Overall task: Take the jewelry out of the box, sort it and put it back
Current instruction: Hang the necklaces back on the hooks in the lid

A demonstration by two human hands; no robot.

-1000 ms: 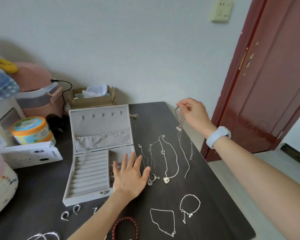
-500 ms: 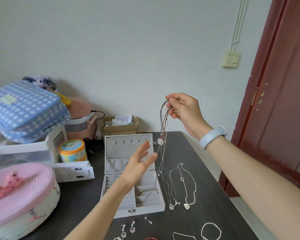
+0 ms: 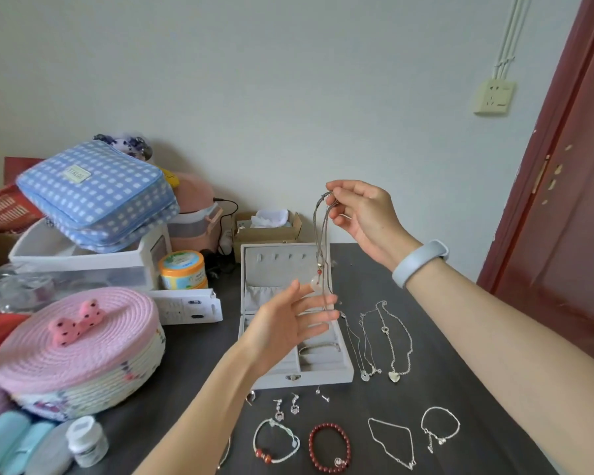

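Note:
My right hand (image 3: 364,214) pinches the top of a grey cord necklace (image 3: 321,234) and holds it up over the open grey jewelry box (image 3: 343,373). A pale round pendant with a red bead (image 3: 316,281) hangs from the cord. My left hand (image 3: 288,323) is raised open under the pendant, fingers spread, blurred by motion. A bangle (image 3: 319,347) lies in the box. On the dark table (image 3: 460,378), silver necklaces (image 3: 384,337) lie right of the box. Earrings (image 3: 287,406), a red bead bracelet (image 3: 330,445) and silver bracelets (image 3: 439,428) lie in front.
A pink woven basket with a bow (image 3: 76,347) stands at the left. Behind it are a blue checked bag (image 3: 96,193) on a white bin, an orange jar (image 3: 182,269) and a cardboard box (image 3: 268,228). A small white bottle (image 3: 86,440) stands near the front. A red door (image 3: 570,234) stands at the right.
My right hand lifted the cord necklace off the table and holds it high. My left hand left the box and rose toward the pendant. The view tilted up.

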